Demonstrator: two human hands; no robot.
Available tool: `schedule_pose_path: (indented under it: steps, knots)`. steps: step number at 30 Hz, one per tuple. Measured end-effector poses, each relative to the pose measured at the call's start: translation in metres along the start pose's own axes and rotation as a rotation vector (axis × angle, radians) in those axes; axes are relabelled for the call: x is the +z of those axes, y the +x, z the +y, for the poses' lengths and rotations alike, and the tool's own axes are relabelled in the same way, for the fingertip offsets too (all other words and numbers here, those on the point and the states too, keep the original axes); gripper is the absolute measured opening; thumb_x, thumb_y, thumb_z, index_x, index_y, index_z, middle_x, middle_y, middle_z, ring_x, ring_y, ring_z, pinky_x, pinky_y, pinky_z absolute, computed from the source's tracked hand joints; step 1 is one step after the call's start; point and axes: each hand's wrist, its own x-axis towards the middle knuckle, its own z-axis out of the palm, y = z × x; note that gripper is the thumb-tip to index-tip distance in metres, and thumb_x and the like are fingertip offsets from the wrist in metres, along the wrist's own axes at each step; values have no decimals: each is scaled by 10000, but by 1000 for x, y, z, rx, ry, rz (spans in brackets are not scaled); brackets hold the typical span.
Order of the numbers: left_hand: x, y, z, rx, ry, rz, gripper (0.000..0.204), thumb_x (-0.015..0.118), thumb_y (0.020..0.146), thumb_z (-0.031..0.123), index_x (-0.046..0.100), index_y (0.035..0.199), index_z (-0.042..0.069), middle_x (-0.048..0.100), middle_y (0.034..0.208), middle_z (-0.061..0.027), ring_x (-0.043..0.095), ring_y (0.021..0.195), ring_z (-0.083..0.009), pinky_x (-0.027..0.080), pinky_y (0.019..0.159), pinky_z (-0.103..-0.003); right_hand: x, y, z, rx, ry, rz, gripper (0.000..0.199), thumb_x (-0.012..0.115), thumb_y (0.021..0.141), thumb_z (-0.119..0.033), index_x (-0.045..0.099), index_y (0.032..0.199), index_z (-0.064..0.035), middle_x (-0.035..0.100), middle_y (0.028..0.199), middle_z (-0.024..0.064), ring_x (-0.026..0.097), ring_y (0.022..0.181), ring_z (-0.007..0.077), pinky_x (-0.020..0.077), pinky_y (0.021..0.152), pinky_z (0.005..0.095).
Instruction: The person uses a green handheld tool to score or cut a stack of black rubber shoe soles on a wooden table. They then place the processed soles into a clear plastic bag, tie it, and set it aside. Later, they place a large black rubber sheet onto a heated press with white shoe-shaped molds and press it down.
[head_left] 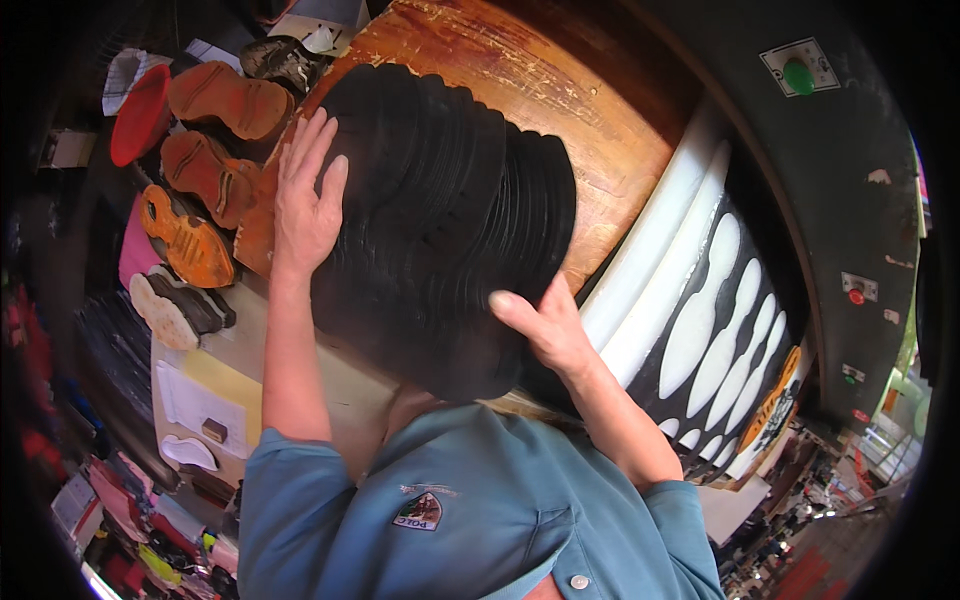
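A large fanned stack of thin black shoe-sole pieces [430, 220] fills the middle, with wavy, rounded edges. Against its left side lies my left hand [308, 205], fingers stretched straight up along the edge and thumb apart from them. My right hand [545, 325] is at the lower right of the stack. Its thumb points in over the black pieces, while its other fingers are mostly hidden behind the edge. A worn wooden board [625, 130] lies beyond and under the stack.
Several sole-shaped blocks [230, 98] and an orange cutting die [190, 238] sit at the left, near a red oval piece [141, 115]. On the right, a black sheet with sole-shaped cutouts [655, 375] lies beside a dark machine frame with a green button [798, 76]. Papers [200, 405] lie lower left.
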Motion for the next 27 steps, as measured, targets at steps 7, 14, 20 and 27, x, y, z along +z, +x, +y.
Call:
schedule_pose_path:
  steps: [7, 14, 20, 27]
  knots:
    - [0, 1, -3, -9, -23, -24, 455, 485, 1109, 210, 550, 1507, -1, 499, 1613, -183, 394, 1541, -375, 260, 1279, -496, 49, 50, 0, -74, 44, -102, 840, 852, 899, -208, 379, 1556, 17, 560, 1480, 150, 536, 1367, 236, 422, 1170, 400]
    - [0, 5, 28, -329, -495, 37, 499, 403, 1152, 221, 447, 1571, -47, 452, 1644, -179, 393, 1543, -290, 275, 1279, -415, 68, 98, 2, -157, -42, -102, 608, 779, 899, -180, 534, 1421, 15, 675, 1287, 146, 638, 1197, 242, 494, 1082, 391]
    - [-18, -11, 88, -336, -1025, 123, 527, 432, 1135, 135, 359, 1613, -72, 393, 1678, -186, 353, 1565, -265, 272, 1284, -405, 39, 56, -19, -111, -72, -76, 508, 763, 896, -193, 599, 1324, 26, 693, 1219, 121, 650, 1121, 207, 527, 1006, 370]
    - [-14, -26, 89, -635, -1408, -137, 846, 775, 969, 352, 361, 1614, -6, 466, 1608, -161, 484, 1454, -320, 352, 1258, -457, 30, 25, -23, -226, 45, -36, 514, 770, 927, -226, 604, 1329, 48, 683, 1236, 128, 638, 1145, 202, 522, 1012, 367]
